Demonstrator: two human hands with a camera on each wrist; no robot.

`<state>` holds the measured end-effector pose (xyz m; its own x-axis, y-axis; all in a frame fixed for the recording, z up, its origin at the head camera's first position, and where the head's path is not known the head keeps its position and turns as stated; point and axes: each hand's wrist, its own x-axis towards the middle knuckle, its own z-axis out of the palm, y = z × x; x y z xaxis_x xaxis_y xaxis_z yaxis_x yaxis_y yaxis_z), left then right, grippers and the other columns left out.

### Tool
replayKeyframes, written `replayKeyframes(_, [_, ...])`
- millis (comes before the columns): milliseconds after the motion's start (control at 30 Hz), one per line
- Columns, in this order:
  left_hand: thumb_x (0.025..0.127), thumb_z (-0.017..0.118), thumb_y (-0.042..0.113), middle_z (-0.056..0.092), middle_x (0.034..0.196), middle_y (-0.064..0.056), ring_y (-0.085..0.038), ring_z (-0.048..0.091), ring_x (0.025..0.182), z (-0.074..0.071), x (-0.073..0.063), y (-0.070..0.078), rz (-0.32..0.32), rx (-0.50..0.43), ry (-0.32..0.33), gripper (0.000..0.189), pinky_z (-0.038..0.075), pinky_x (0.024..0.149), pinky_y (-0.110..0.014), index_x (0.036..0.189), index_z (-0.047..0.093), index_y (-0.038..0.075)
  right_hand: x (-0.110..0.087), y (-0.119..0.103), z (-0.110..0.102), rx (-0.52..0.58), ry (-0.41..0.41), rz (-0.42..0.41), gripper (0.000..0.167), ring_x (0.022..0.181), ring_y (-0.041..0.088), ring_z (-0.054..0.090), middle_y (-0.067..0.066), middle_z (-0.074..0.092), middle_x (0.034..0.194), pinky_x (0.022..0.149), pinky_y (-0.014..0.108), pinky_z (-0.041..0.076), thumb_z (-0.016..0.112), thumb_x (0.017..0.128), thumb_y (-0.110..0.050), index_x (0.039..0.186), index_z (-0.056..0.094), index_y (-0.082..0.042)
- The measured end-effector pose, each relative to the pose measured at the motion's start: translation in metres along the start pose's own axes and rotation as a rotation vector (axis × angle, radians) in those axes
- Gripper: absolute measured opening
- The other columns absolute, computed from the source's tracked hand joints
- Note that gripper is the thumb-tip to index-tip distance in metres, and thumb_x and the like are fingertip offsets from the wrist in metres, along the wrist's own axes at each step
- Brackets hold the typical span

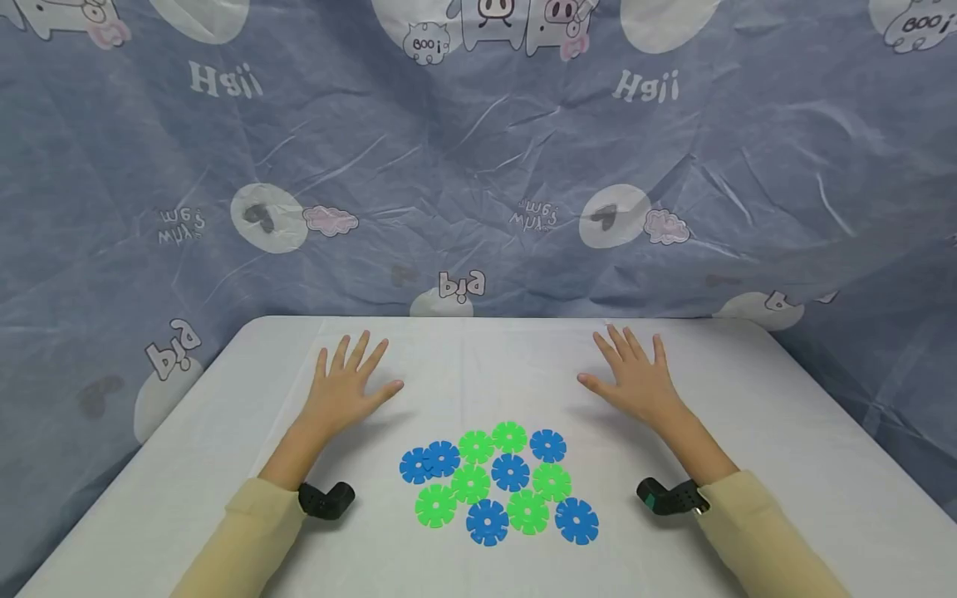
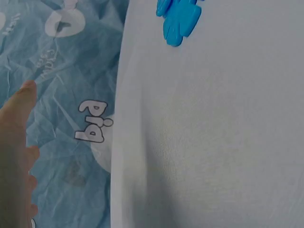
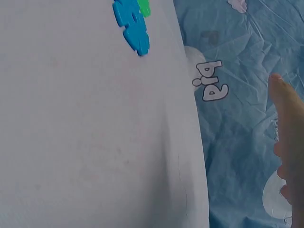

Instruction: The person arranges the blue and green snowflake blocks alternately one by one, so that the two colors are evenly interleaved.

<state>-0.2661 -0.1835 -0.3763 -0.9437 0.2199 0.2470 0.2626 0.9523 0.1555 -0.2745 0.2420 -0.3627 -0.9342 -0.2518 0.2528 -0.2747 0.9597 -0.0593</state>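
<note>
Several notched plastic discs, shaped like flowers or snowflakes, lie in a loose group on the white table, some green (image 1: 471,484) and some blue (image 1: 511,472). At the group's left end two blue discs overlap. To the left of them my left hand (image 1: 342,396) is held with its fingers spread, holding nothing. My right hand (image 1: 635,382) mirrors it on the other side, fingers also spread and with nothing in it. In the left wrist view a blue disc (image 2: 181,20) shows at the top edge. The right wrist view shows another blue disc (image 3: 131,26) near its top.
The white table (image 1: 463,374) ends at a back edge against a blue-grey printed cloth (image 1: 419,166), which hangs behind it and along both sides. Black cameras sit on the left wrist (image 1: 326,502) and the right wrist (image 1: 670,497).
</note>
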Motion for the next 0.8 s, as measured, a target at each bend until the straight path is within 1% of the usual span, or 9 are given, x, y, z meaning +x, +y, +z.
replayKeyframes(100, [0.082,0.043,0.064,0.014,0.153,-0.011,-0.039,0.007,0.139,0.000,-0.005,0.007,0.019,-0.004,0.008,0.078,0.001,0.107,-0.061,0.145,0.022,0.023,-0.002,-0.012,0.001,0.013,0.018,-0.035,0.082,0.138,0.038,0.014,0.018,0.020,0.150,0.105,0.061,-0.005,0.045,0.082,-0.063,0.143,0.027,-0.011])
replayKeyframes(267, [0.082,0.045,0.062,0.017,0.152,-0.010,-0.037,0.011,0.139,0.005,-0.017,0.018,0.060,-0.009,0.006,0.076,0.003,0.107,-0.060,0.144,0.026,0.024,-0.007,-0.036,0.004,0.031,0.058,-0.102,0.077,0.138,0.035,0.017,0.014,0.024,0.149,0.107,0.060,-0.004,0.049,0.082,-0.059,0.141,0.032,-0.014])
replayKeyframes(367, [0.081,0.047,0.061,0.021,0.151,-0.009,-0.037,0.014,0.139,0.006,-0.024,0.026,0.092,-0.018,0.012,0.074,0.005,0.107,-0.060,0.143,0.030,0.024,-0.010,-0.051,0.005,0.033,0.087,-0.144,0.074,0.138,0.033,0.021,0.012,0.029,0.148,0.107,0.059,-0.001,0.052,0.080,-0.057,0.140,0.036,-0.016])
replayKeyframes(533, [0.080,0.049,0.061,0.026,0.150,-0.008,-0.034,0.022,0.137,0.009,-0.036,0.040,0.152,-0.007,0.020,0.071,0.010,0.106,-0.060,0.140,0.035,0.025,-0.015,-0.074,0.009,0.030,0.122,-0.225,0.068,0.136,0.031,0.027,0.009,0.034,0.146,0.108,0.059,0.003,0.053,0.081,-0.055,0.137,0.041,-0.018])
replayKeyframes(667, [0.079,0.050,0.061,0.033,0.146,-0.006,-0.032,0.031,0.134,0.015,-0.042,0.047,0.185,-0.008,0.025,0.069,0.018,0.105,-0.058,0.137,0.041,0.025,-0.018,-0.092,0.012,0.031,0.132,-0.286,0.064,0.133,0.029,0.034,0.007,0.039,0.143,0.108,0.058,0.006,0.053,0.082,-0.054,0.136,0.043,-0.020])
replayKeyframes(800, [0.079,0.050,0.061,0.045,0.137,-0.004,-0.027,0.042,0.125,0.018,-0.044,0.056,0.187,-0.010,-0.001,0.064,0.030,0.099,-0.052,0.132,0.047,0.025,-0.021,-0.108,0.017,0.051,0.125,-0.315,0.061,0.129,0.027,0.039,0.006,0.043,0.140,0.108,0.056,0.010,0.053,0.083,-0.052,0.134,0.045,-0.020])
